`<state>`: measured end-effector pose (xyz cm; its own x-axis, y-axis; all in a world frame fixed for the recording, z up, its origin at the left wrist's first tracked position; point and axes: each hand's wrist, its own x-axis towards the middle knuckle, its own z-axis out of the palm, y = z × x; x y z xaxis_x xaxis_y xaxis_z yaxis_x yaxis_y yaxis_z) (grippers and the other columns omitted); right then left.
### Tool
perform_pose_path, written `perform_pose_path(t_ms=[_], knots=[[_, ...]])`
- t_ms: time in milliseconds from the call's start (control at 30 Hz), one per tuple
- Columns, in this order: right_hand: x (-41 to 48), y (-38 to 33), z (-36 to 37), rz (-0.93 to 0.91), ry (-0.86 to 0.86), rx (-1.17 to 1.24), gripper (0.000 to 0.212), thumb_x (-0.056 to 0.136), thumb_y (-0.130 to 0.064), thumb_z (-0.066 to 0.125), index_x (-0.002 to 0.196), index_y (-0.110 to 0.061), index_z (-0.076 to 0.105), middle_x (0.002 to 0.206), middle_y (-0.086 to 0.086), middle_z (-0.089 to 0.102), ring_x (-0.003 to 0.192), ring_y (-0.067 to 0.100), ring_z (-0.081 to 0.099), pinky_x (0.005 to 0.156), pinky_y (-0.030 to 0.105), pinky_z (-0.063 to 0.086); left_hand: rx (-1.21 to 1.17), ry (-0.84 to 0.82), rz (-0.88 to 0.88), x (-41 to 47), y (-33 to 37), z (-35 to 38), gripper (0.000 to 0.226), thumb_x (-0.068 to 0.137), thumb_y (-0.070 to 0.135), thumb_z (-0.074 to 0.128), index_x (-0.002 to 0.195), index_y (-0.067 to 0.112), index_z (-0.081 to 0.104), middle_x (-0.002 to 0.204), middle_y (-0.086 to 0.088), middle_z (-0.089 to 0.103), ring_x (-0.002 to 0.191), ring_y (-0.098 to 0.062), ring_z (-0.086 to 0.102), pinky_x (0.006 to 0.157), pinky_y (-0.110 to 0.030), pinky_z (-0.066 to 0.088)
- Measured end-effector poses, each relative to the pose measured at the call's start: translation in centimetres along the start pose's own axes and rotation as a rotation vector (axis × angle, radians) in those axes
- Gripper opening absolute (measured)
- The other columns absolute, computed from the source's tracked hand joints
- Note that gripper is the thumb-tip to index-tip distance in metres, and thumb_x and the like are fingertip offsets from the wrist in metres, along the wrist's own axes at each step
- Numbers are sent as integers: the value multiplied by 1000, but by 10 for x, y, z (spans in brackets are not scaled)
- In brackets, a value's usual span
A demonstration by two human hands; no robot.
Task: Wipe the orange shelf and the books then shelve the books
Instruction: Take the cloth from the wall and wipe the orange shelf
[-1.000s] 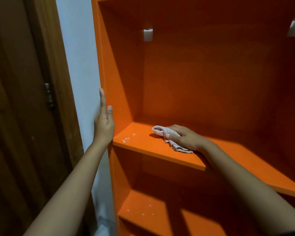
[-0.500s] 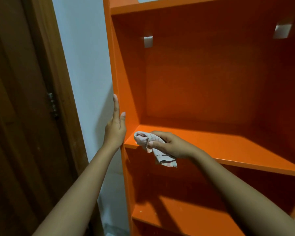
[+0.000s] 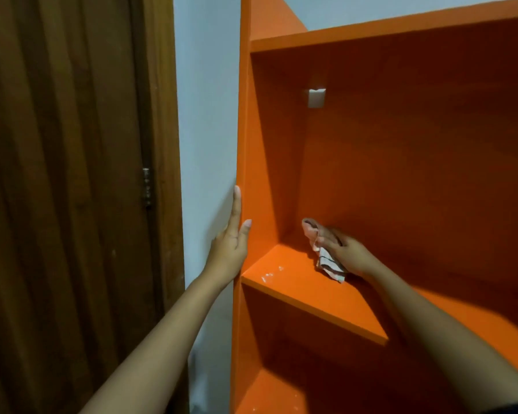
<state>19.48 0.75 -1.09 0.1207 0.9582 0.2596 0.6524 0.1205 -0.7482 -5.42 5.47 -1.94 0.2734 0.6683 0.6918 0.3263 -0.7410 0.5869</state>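
- Left hand (image 3: 229, 249) lies flat on the outer side panel (image 3: 242, 144) of the orange shelf (image 3: 401, 144). Fingers are straight and the thumb is at the front edge. It steadies the unit and grips nothing, same spot as half a second back.
- Right hand (image 3: 352, 255) is curled round a crumpled pinkish cloth (image 3: 323, 258) with a dark stripe, pressing it onto the shelf board (image 3: 308, 294).
- Change: half a second back the cloth hung over the board's front-left corner, just beside the left hand. Now it is pushed deep toward the back-left inner corner, well past the left thumb.
- Meaning: the stroke likely runs front to back along the board's left end, so this is still the shelf-wiping stage.
- White specks (image 3: 271, 274) sit on the board between the two hands, near the front edge. They are not cleared and probably need another pass.
- More specks show on the lower board (image 3: 281, 395) under the right forearm, which looks not yet wiped.
- No books in view, so wiping and shelving them are still ahead.
- Wooden door (image 3: 66, 204) and white wall (image 3: 207, 115) are left of the left hand.
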Motion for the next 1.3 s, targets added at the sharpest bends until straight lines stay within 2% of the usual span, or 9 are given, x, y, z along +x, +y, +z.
perform_pose_path(t_ms=[133,233,333,467,733,900,1000,1167,1300], knots=[[27,10,10,182,-35,-17,46,99,-42,35,137,-17,39,78,3,59,59,12,51,51,21,38,-27,2,-14,0,2,1,58,92,49,22,121,65,-26,136,-5,45,88,-18,62,80,-37,57],[43,5,24,134,-120,-22,55,97,-47,35,145,-22,26,129,9,54,101,20,57,86,32,43,-61,8,-28,-1,4,2,60,92,50,24,115,75,-25,151,-2,27,114,-20,56,94,-44,51],[48,-2,38,15,-212,50,46,96,-46,40,138,-26,40,123,-2,59,101,16,61,95,39,47,-87,9,-22,0,5,1,60,93,48,26,114,78,-23,154,1,22,123,-20,51,98,-47,48],[40,-11,46,-104,-298,103,28,98,-37,42,121,-28,54,103,2,69,90,21,67,81,37,51,-112,-19,-22,1,3,-1,60,95,47,26,113,79,-21,153,-1,24,122,-21,51,98,-47,48],[18,-20,60,-191,-269,-150,19,93,-42,52,111,-41,57,116,-12,59,109,12,54,100,44,40,-129,-74,7,3,1,-7,59,99,40,28,123,66,-20,156,3,18,129,-19,44,101,-39,45],[-3,-34,74,-211,-230,-178,14,92,-40,54,104,-47,58,112,-17,59,108,10,54,97,39,43,-93,-116,61,5,-5,-11,62,101,38,28,133,54,-23,153,-5,25,93,9,41,85,-24,42],[-15,-42,80,-223,-207,-193,11,91,-43,53,100,-47,59,106,-18,60,104,9,56,95,39,44,-125,-147,110,7,-8,-14,62,94,47,26,131,59,-22,151,0,26,80,10,37,79,-21,43],[-34,-57,90,-232,-178,-339,24,95,-34,51,117,-27,58,115,-3,58,103,13,53,86,31,40,-207,-220,129,12,-12,-23,64,91,49,29,123,71,-22,159,1,6,96,-10,55,94,-47,50],[-48,-62,96,-256,-134,-456,25,95,-33,52,118,-26,57,114,-3,58,101,15,51,79,31,39,-236,-219,157,12,-11,-25,66,92,47,31,125,68,-22,159,2,5,105,-7,53,97,-49,48]])
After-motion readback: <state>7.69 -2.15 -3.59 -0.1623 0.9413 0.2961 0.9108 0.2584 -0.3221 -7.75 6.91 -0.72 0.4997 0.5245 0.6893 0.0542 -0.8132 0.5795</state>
